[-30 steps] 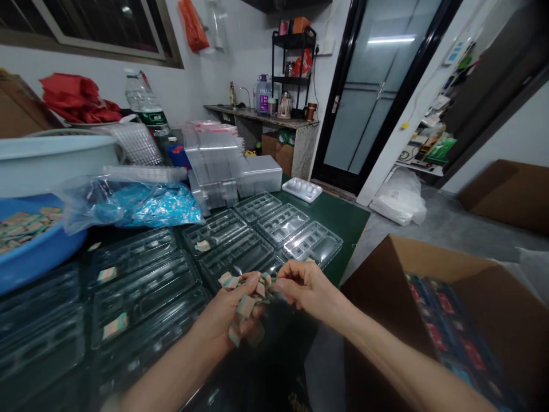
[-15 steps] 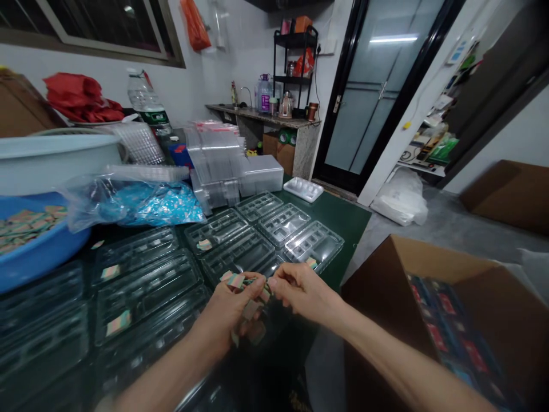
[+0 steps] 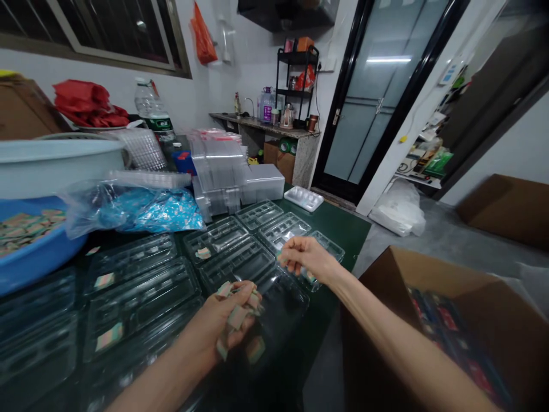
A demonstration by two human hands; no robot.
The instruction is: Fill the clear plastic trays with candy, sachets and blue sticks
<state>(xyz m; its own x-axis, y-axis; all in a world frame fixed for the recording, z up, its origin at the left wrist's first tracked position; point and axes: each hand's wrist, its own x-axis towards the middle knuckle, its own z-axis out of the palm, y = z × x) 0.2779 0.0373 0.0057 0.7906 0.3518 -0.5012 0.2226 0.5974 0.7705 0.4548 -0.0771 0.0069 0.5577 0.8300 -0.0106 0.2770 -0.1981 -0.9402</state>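
Note:
My left hand [image 3: 223, 326] is closed round a bunch of small, flat pieces [image 3: 237, 316] striped in pink, cream and green. My right hand [image 3: 309, 256] hangs over the clear plastic trays [image 3: 240, 260], thumb and fingers pinched on a similar striped piece [image 3: 281, 257]. Another striped piece [image 3: 256, 349] shows just below my left hand; whether it is falling or lying down I cannot tell. Single pieces lie in several trays, among them one striped piece [image 3: 203, 253] and another piece [image 3: 109, 336] further left. Beneath my right wrist, a piece [image 3: 307, 274] is partly hidden.
At the left, a blue basin [image 3: 43, 257] holds many striped pieces. Beside it lies a clear bag of blue packets [image 3: 158, 212]. Stacked clear plastic covers [image 3: 218, 166] and a white tray [image 3: 303, 198] stand at the back. An open carton [image 3: 386, 303] is on the right.
My right hand has parted from the left and moved up and to the right with a piece. My left hand has shifted slightly down and left. The view has tilted a little.

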